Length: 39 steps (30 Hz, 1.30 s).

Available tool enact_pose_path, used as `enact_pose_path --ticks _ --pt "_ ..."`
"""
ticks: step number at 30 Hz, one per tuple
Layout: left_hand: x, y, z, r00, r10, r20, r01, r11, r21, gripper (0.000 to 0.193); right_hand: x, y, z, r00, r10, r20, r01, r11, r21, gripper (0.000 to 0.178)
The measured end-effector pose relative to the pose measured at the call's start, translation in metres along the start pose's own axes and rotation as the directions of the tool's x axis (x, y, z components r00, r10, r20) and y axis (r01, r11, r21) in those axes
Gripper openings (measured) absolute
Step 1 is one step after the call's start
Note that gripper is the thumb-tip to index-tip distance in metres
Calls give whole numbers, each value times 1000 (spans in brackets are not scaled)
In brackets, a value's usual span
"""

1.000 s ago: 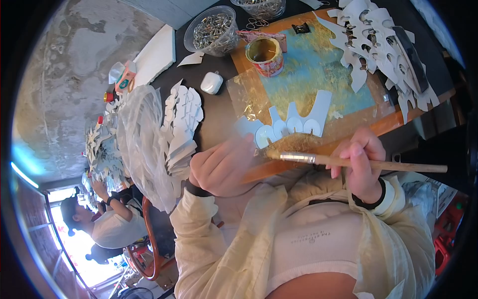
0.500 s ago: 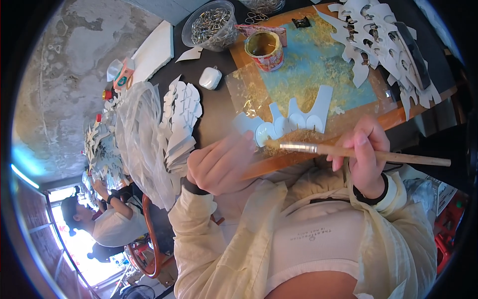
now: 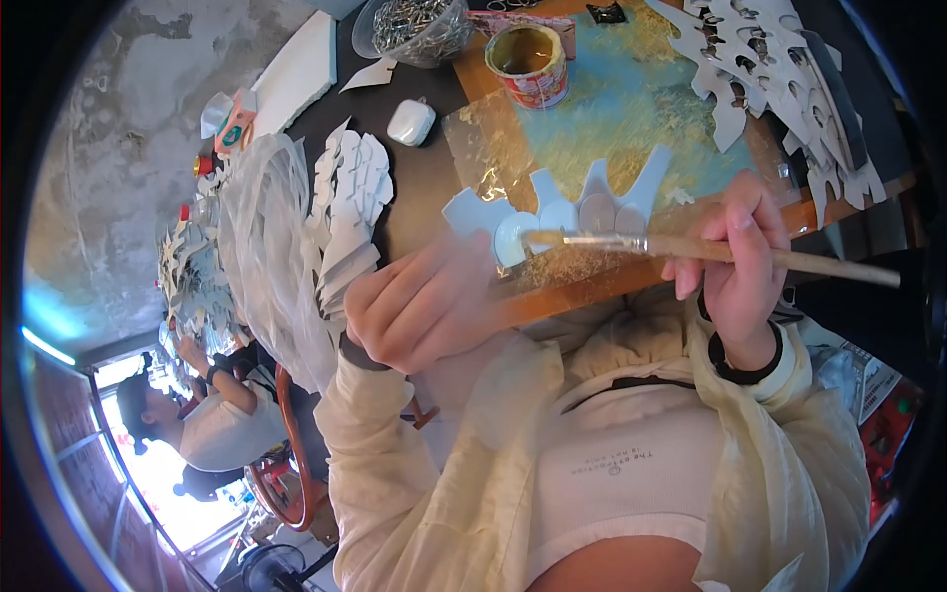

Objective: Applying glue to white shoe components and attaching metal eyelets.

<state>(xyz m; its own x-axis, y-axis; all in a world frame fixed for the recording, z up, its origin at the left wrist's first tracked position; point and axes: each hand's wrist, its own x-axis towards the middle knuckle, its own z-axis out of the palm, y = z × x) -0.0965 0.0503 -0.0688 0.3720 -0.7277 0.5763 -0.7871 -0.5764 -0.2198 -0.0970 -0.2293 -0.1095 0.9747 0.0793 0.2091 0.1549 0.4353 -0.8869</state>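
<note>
A wooden-handled flat paintbrush (image 3: 691,247) is gripped in my right hand (image 3: 742,247), its bristles pointing left. The bristle end overlaps a row of white cut pieces with rounded ends and flared tips (image 3: 557,212), near the leftmost rounded end; whether it touches cannot be made out. My left hand (image 3: 419,304) is beside the row's left end with bent fingers. Its fingertips are smeared by motion, so what they hold, if anything, is unclear. Beyond the pieces stands an open tub of yellowish-brown liquid (image 3: 538,89).
The stained board (image 3: 602,128) lies on a dark table. White cut pieces are piled at the left (image 3: 347,197) and far right (image 3: 735,59). A white case (image 3: 410,122) and a clear bowl of metal clips (image 3: 409,30) stand behind. Another person (image 3: 222,424) sits at the far left.
The brush has moved from the near edge of the white pieces up over their rounded ends. My left hand has shifted slightly left and nearer in view. The whole view has shifted a little.
</note>
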Motion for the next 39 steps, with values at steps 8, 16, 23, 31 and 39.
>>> enact_pose_path --ticks 8,16,23,31,39 --pt "-3 -1 -4 1000 -20 12 20 1000 4 21 -5 8 7 987 -111 112 131 974 -185 19" --pt "-8 -4 -2 999 -6 44 6 1000 19 20 -9 7 0 998 -65 26 65 998 -1 18" --pt "-8 -2 -5 997 -44 57 43 999 8 22 -9 20 9 987 -131 94 146 974 -172 20" --pt "-21 -12 -5 996 -11 89 11 1000 -2 22 -16 4 -4 995 -4 104 6 1000 -21 9" --pt "-14 -9 -4 998 -11 57 15 997 -71 20 7 -27 -23 922 -204 328 335 844 -418 18"
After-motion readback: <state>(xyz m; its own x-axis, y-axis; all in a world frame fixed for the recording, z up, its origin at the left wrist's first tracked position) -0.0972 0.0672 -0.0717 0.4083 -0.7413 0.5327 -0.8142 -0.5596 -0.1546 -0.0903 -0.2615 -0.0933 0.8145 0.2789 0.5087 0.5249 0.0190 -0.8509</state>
